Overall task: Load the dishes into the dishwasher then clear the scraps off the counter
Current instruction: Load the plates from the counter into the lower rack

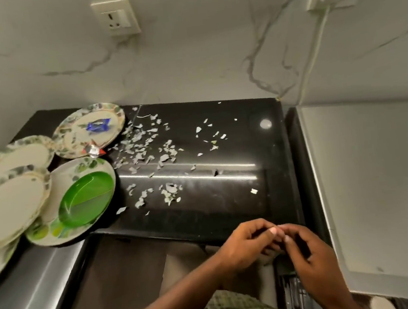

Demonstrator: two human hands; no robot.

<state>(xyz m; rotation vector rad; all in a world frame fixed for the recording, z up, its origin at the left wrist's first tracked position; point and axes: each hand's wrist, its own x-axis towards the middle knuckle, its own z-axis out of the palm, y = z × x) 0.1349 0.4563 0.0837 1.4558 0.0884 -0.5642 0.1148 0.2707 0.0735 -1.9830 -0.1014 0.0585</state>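
Plates [11,205] sit crowded at the left end of a black counter [239,200], overlapping one another in a loose heap. Farthest back, a leaf-patterned plate [72,139] carries a blue wrapper [98,125], and a crumpled silver and red wrapper [94,150] lies on its near rim. Nearer the camera, another patterned plate [63,175] holds a green dish [87,198] tilted inside it, and this plate juts past the counter's front edge. To the left, several cream plates lean stacked against each other. Scraps [145,147], pale grey-green and flaky, are strewn across the middle of the counter, thickest just beside the plates and thinner toward the right, with a smaller cluster [169,195] closer to the front. Both hands are low in the view, in front of the counter's near edge and well apart from the plates. The left hand [246,245] and the right hand [310,256] meet fingertip to fingertip, fingers curled narrowly inward; whether anything is pinched between them I cannot tell. Below the hands, a dark rack with thin wires [294,292] shows partly. A pale grey slab [375,187] lies to the right of the counter. On the marbled wall [188,56] behind are a socket [116,17] and a plug with a white cord [312,51] running down.
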